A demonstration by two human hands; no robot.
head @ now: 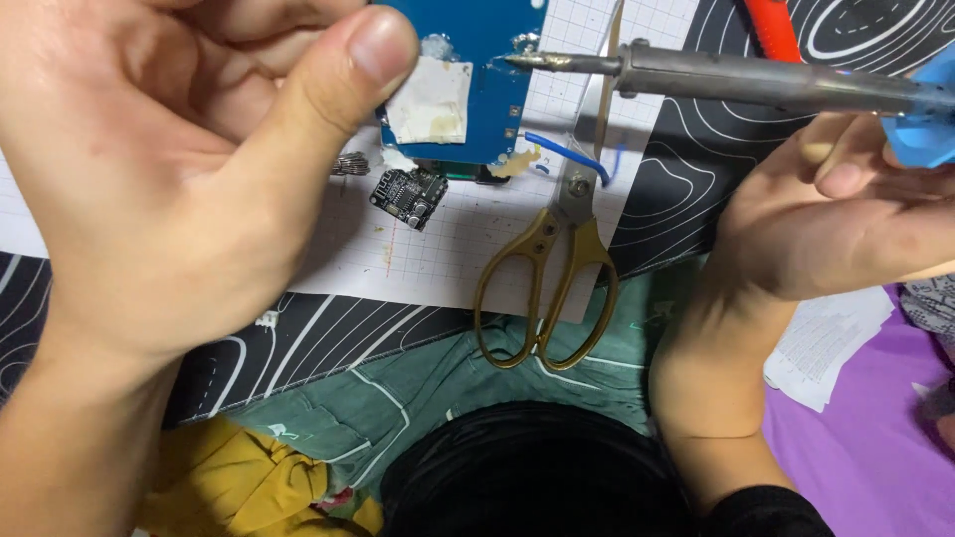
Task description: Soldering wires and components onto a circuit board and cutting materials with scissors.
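My left hand [169,169] is raised close to the camera, its thumb reaching toward the blue circuit board [492,80]; whether it grips the board is hidden behind the hand. A white patch [430,101] is stuck on the board's lower left. My right hand [836,214] holds a soldering iron [736,78] by its blue handle [920,119], and the metal tip touches the board's upper right edge. A small black module [408,196] lies just below the board. A thin blue wire [567,151] runs from the board's lower right corner.
Gold-handled scissors [557,268] lie on the white grid sheet [448,249], blades pointing up. Under it is a black mat with white curved lines [328,338]. Green [438,383] and yellow cloth [239,477], a white paper [826,343] on purple cloth, an orange tool [774,28] at top.
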